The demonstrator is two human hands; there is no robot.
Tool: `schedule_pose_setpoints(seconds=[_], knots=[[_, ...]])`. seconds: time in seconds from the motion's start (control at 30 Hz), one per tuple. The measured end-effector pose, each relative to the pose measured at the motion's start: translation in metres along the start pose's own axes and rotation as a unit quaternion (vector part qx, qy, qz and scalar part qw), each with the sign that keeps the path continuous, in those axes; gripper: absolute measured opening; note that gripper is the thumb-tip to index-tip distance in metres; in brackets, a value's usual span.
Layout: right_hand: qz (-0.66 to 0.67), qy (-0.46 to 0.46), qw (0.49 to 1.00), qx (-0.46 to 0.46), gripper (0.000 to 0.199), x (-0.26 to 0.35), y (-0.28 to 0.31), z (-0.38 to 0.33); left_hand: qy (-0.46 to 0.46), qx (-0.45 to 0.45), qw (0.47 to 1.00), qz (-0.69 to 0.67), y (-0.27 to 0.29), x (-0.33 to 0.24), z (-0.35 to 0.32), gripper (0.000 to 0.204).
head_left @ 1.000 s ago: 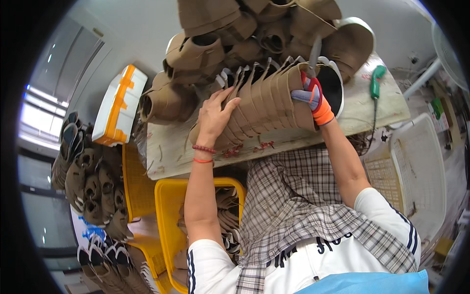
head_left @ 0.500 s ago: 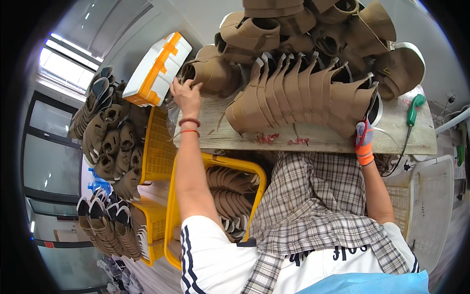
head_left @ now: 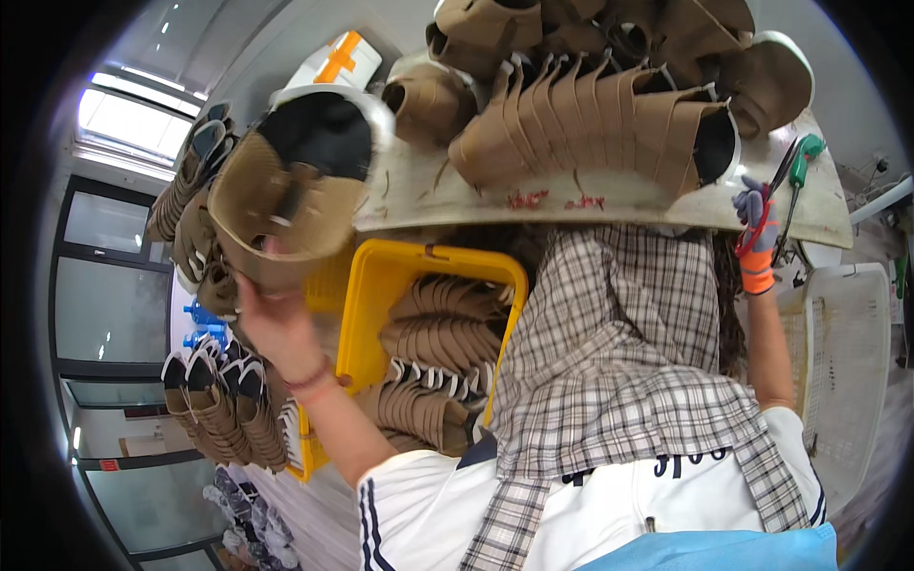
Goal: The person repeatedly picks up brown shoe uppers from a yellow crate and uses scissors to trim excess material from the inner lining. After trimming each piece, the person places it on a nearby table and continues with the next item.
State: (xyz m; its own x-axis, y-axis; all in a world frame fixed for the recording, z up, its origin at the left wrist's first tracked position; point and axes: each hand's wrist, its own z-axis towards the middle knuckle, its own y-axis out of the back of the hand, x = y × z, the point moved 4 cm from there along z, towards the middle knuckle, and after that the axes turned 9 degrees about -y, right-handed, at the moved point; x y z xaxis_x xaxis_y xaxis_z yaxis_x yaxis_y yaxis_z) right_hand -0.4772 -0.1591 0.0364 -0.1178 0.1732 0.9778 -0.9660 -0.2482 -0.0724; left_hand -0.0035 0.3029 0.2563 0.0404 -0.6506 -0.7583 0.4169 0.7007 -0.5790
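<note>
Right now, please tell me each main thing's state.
Brown black-lined shoe upper: held up in bare left hand, blurred
Red-handled metal scissors: held in gloved right hand, opening unclear
Row of brown uppers: nested on pale table
Yellow plastic basket: holding stacked uppers

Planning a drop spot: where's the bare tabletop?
Pale wood-grain table: front strip right of red scraps, below the nested row of brown shoe uppers; left front, brown scraps aside, between that row and the black-lined brown upper in the left hand. Crowded: back, heaped brown uppers; right end, green-handled tool beside gloved right hand with red-handled scissors.
</note>
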Motion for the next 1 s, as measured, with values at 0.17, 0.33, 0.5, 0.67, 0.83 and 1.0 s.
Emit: schedule_pose_setpoints(seconds=[0.17, 0.33, 0.5, 0.67, 0.83, 1.0], knots=[[-0.146, 0.031, 0.979, 0.139, 0.032, 0.084, -0.071, -0.070, 0.295, -0.029, 0.952, -0.075, 0.032, 0.090, -0.144, 0.046], [-0.407, 0.206, 0.830, 0.319, 0.037, 0.093, -0.133, -0.142, 0.518, -0.106, 0.844, -0.083, 0.043, 0.157, -0.229, 0.047], [-0.494, 0.177, 0.774, 0.355, 0.032, 0.043, -0.132, -0.162, 0.533, -0.034, 0.830, -0.159, 0.064, 0.174, -0.236, 0.051], [-0.503, 0.218, 0.749, 0.371, 0.035, 0.027, -0.143, -0.169, 0.444, 0.081, 0.866, -0.214, 0.093, 0.228, -0.246, 0.044], [-0.533, 0.241, 0.727, 0.359, 0.038, 0.017, -0.154, -0.170, 0.394, 0.088, 0.913, -0.053, 0.035, 0.238, -0.230, 0.042], [-0.544, 0.266, 0.719, 0.341, 0.036, 0.009, -0.160, -0.170, 0.360, 0.082, 0.929, 0.034, 0.043, 0.251, -0.233, 0.042]])
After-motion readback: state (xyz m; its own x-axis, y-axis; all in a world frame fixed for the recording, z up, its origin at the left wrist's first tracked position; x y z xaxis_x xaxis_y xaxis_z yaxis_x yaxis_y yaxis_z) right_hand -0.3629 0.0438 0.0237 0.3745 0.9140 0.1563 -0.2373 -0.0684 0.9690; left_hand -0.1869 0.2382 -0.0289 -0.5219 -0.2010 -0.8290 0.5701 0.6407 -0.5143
